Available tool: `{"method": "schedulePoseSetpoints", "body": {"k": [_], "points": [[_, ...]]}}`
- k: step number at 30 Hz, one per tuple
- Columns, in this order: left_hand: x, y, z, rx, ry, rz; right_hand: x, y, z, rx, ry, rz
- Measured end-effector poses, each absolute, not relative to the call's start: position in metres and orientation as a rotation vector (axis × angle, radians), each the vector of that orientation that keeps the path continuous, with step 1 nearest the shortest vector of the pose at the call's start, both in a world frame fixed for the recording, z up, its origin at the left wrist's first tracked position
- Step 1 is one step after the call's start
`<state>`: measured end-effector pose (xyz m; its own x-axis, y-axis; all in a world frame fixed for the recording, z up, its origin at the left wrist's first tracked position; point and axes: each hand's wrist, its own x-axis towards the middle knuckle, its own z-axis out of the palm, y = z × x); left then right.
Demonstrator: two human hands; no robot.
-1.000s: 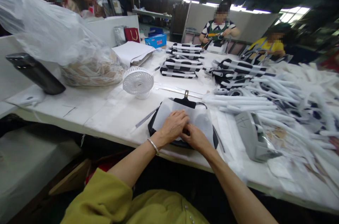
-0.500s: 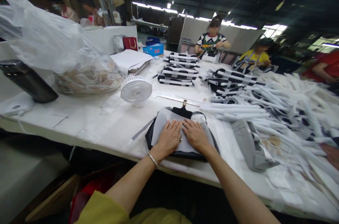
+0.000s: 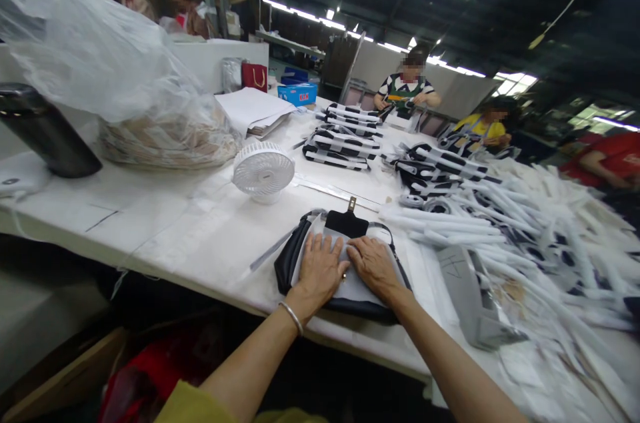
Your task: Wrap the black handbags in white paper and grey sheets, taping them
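Resting the left hand (image 3: 318, 271) palm down on a pale sheet (image 3: 354, 290) over a black bag (image 3: 289, 264), with fingers spread and nothing gripped. Laying the right hand (image 3: 376, 268) just beside, likewise palm down on the sheet, with fingers a little bent, loose and free of any grip. Wearing a pale bangle (image 3: 291, 318) at the left wrist. Having the black bag near the front edge of the white table (image 3: 195, 216), directly under both hands, with a dark flap (image 3: 346, 224) reaching out beyond the sheet and a metal clasp (image 3: 352, 204) at the far end of that flap. Facing a white fan (image 3: 263, 171) past the bag to the left, then a dark flask (image 3: 50, 133) beside a large plastic bag (image 3: 107, 43) farther left. Looking across to stacked black-and-white bundles (image 3: 345, 142) beyond the bag, and to long white wrapped pieces (image 3: 445, 222) heaped on the right behind a grey holder (image 3: 465, 290). Sharing the space with a person in a patterned top (image 3: 406, 95) and another in yellow (image 3: 474, 124), both on the far side, with hands too small to read clearly.
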<state>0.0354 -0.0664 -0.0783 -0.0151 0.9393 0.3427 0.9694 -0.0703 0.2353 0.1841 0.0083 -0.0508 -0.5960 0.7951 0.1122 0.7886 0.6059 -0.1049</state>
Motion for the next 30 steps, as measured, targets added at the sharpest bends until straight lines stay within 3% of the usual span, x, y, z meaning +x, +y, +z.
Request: {"method": "schedulePoseSetpoints", "body": {"k": [7, 14, 18, 24, 30], "points": [[0.024, -0.059, -0.068, -2.146, -2.199, -0.708, 0.178, 0.015, -0.053, -1.425, -2.638, 0.072], [0.015, -0.046, -0.041, -2.406, -2.096, -0.365, 0.175, -0.008, -0.049, -1.31, -2.608, -0.347], [0.025, -0.037, -0.029, -2.479, -2.062, -0.153, 0.175, -0.016, -0.043, -1.264, -2.635, -0.42], [0.034, -0.036, -0.028, -2.495, -1.953, -0.005, 0.176, -0.024, -0.029, -1.405, -2.789, -0.303], [0.022, -0.031, -0.035, -2.443, -1.883, -0.004, 0.167, -0.006, 0.001, -1.75, -3.094, 0.155]]}}
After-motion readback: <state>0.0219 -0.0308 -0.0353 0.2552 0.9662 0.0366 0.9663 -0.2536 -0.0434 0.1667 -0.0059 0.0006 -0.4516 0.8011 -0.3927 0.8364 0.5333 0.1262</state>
